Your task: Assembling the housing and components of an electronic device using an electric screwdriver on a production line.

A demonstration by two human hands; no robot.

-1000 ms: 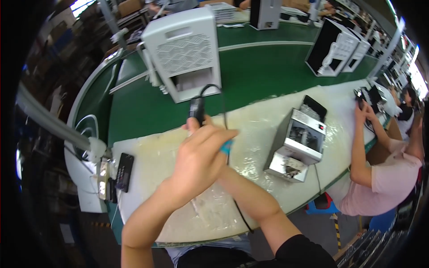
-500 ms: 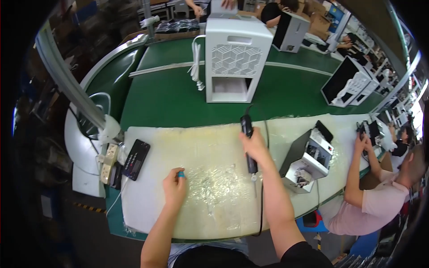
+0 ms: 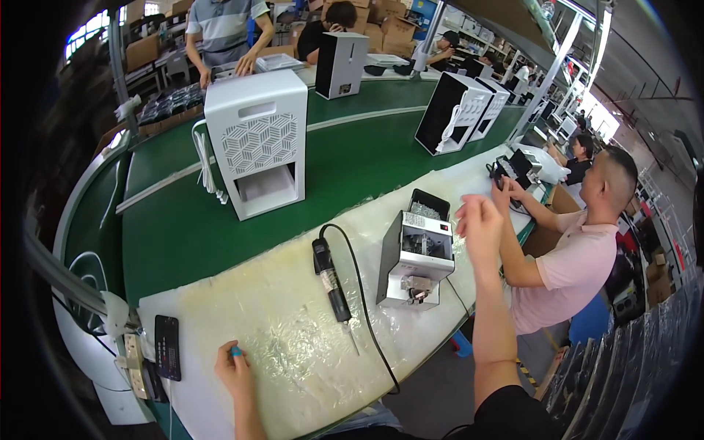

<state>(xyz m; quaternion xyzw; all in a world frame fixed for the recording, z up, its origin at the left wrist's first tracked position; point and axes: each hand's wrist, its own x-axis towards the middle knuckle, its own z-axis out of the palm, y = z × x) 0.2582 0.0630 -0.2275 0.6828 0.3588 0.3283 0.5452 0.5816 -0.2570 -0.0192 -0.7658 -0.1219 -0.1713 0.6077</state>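
My right hand [image 3: 480,224] is raised at the right, past the metal-cased unit, with loosely bent fingers and nothing visible in it. On the near left of the mat rests my left hand [image 3: 235,367], fingers curled. A small teal bit shows at its fingertips; whether it is held or worn on a finger I cannot tell. A black corded electric screwdriver [image 3: 334,286] lies on the mat between my hands, its bit toward me. Right of it stands the small grey-and-black unit [image 3: 418,257], its inner parts exposed, with a black tray of screws [image 3: 429,205] behind it.
A white patterned housing [image 3: 257,147] with a bundled cord stands on the green conveyor [image 3: 352,147]. At the left edge are a black phone-like device [image 3: 167,348] and a power strip [image 3: 136,367]. A co-worker in pink [image 3: 572,249] works close on the right; more housings stand beyond.
My right hand has let go of the electric screwdriver, now lying on the mat, and has moved up and right. The view has swung right. My left hand stays curled on the mat.
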